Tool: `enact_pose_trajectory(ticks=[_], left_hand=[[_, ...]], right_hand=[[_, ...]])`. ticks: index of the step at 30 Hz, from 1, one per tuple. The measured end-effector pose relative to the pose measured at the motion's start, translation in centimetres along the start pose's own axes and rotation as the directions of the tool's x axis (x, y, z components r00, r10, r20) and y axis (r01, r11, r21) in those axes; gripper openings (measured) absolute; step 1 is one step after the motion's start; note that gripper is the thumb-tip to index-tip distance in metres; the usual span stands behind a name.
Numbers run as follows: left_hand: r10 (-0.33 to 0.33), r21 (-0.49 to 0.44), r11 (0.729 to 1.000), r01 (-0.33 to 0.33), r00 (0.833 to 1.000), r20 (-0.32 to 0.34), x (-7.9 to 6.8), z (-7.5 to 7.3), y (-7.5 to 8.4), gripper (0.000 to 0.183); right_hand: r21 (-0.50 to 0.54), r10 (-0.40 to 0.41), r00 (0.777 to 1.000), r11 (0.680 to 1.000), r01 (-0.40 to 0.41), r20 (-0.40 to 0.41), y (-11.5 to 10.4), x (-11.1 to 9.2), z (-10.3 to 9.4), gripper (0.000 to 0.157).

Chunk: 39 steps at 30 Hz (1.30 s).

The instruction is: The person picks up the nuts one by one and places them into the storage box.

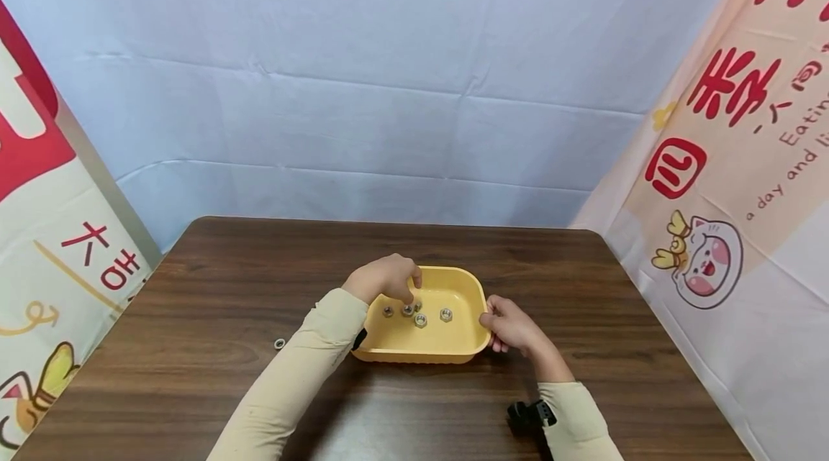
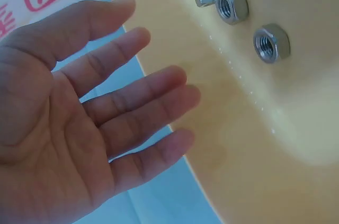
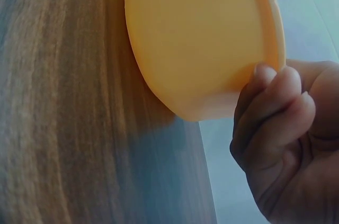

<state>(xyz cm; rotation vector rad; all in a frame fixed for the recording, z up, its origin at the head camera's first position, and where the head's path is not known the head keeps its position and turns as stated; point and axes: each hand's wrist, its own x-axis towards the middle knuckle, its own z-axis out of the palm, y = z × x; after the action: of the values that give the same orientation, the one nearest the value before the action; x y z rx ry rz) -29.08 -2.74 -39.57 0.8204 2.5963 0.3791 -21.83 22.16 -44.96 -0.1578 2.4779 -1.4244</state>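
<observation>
A yellow plastic tray (image 1: 404,342) with rounded corners stands on the table, and several metal hex nuts (image 1: 421,320) lie inside it. My right hand (image 1: 509,322) grips the tray's right end, with the thumb over the rim and curled fingers below the outside, as the right wrist view also shows. Over the tray's left part reaches my left hand (image 1: 386,278). In the left wrist view that hand (image 2: 53,123) has its fingers spread and nearly straight, holding nothing, with several nuts (image 2: 271,43) beyond the fingertips.
One more nut (image 1: 279,344) lies on the dark wooden table (image 1: 259,267), left of the tray beside my left forearm. A pale cloth (image 1: 363,123) hangs behind the table's back edge. Printed banners (image 1: 764,180) stand at both sides.
</observation>
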Motion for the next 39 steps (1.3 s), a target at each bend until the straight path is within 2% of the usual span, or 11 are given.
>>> enact_pose_trajectory(ticks=[5, 10, 16, 22, 30, 34, 39], left_hand=[[0.012, 0.052, 0.999, -0.011, 1.000, -0.020, -0.4, -0.1, 0.3, 0.030], [0.014, 0.050, 0.999, -0.012, 0.999, -0.036, -1.3, -0.3, 0.1, 0.033], [-0.009, -0.009, 1.000, 0.008, 0.996, -0.091, -3.3, -0.8, -1.1, 0.033], [-0.020, -0.059, 0.998, 0.013, 0.991, -0.129, -4.6, -0.8, -2.5, 0.035], [-0.057, -0.037, 0.998, 0.051, 0.982, -0.179, -5.8, -0.5, -3.4, 0.037], [-0.056, -0.001, 0.998, 0.058, 0.977, -0.206, -6.4, -0.4, -3.6, 0.035], [-0.060, -0.007, 0.998, 0.060, 0.969, -0.241, -7.1, -0.1, -4.1, 0.033]], right_hand=[[0.002, -0.003, 1.000, 1.000, 0.003, -0.006, 0.0, 0.1, -0.1, 0.006], [0.000, -0.007, 1.000, 1.000, 0.007, -0.009, 0.0, 0.1, -0.1, 0.006], [-0.026, -0.016, 0.999, 1.000, 0.015, -0.027, -0.2, 0.1, 0.1, 0.007], [-0.033, -0.010, 0.999, 0.999, 0.009, -0.042, -0.4, 0.2, 0.2, 0.005], [-0.031, 0.001, 0.999, 1.000, -0.002, -0.045, -0.4, 0.2, 0.2, 0.005], [-0.030, 0.002, 0.999, 1.000, -0.003, -0.047, -0.4, 0.2, 0.2, 0.005], [-0.028, 0.006, 0.999, 1.000, -0.007, -0.041, -0.4, 0.1, 0.2, 0.005]])
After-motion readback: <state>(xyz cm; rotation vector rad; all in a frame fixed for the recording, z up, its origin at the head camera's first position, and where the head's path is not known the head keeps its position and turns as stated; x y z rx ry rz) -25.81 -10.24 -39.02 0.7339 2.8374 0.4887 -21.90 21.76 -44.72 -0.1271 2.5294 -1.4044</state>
